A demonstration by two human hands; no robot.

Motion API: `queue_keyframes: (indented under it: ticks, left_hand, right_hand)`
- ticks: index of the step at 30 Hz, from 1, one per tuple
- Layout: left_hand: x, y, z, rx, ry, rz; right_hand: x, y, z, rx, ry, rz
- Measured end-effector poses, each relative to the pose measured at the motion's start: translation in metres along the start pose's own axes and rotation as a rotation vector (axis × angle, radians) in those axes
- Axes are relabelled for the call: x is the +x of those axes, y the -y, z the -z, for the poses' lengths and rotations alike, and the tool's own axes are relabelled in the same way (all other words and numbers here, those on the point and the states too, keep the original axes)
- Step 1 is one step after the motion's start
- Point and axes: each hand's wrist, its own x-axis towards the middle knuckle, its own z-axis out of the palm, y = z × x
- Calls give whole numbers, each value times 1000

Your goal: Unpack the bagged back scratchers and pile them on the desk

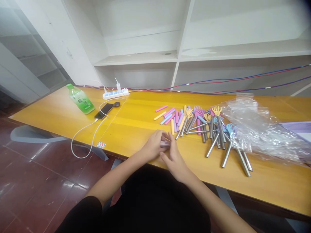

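Note:
My left hand (155, 146) is closed around a small stack of thin, card-like pieces (165, 143) with pinkish-white edges; their exact kind cannot be made out. Beside it, my right hand (175, 159) has its fingers stretched and thumb apart, the fingertips close to the far end of the stack. Whether they touch it is unclear. Just beyond the hands lie several coloured grip tubes (169, 112) in pink, yellow, blue and purple. To their right is a pile of back scratchers with metal rods (226, 155) and hand-shaped plastic heads (217, 110).
Clear plastic bags (257, 129) cover the table's right side. On the left stand a green tea bottle (81, 99), a phone (104, 111) with a white cable (73, 142), and a power strip (116, 94). White shelving (136, 60) rises behind the yellow table (121, 136).

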Motion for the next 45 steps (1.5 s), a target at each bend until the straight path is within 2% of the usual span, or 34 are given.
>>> queue_keyframes:
  ticks: [4,9,12,16,18,21,25,28,32,37,41,45]
  left_hand:
    - [-6,-2,-7,-26,-71,-46]
    - [-7,-14,2,-76,-60,-44]
    - [-5,-17,6,-221,-81,75]
    - [-4,-15,-3,-539,-102,301]
    - [-6,-13,-10,-681,-79,358]
    - [-11,-12,-13,-874,-16,414]
    - [-17,-12,-2,-1158,124,530]
    - [-20,-16,6,-1289,199,516]
    - [-22,-25,9,-1315,265,480]
    - [-22,-28,2,-1243,185,542]
    - [-24,-25,-4,-1137,128,495]
    - [-27,-24,-7,-1137,167,441]
  right_hand:
    - [2,0,3,-19,43,15]
    - [0,-13,7,-12,81,57]
    - [-1,-13,4,-132,22,122]
    - [-2,-3,-2,-378,-105,247]
    - [-1,-2,-2,-488,-118,302]
    - [3,-7,3,-583,-57,395]
    - [9,-16,14,-529,-5,450]
    - [9,-16,18,-495,20,425]
    - [6,-12,18,-506,-6,408]
    - [5,-12,17,-487,-22,393]
    - [2,-12,23,-400,41,326]
    - [-1,-13,32,-307,90,252]
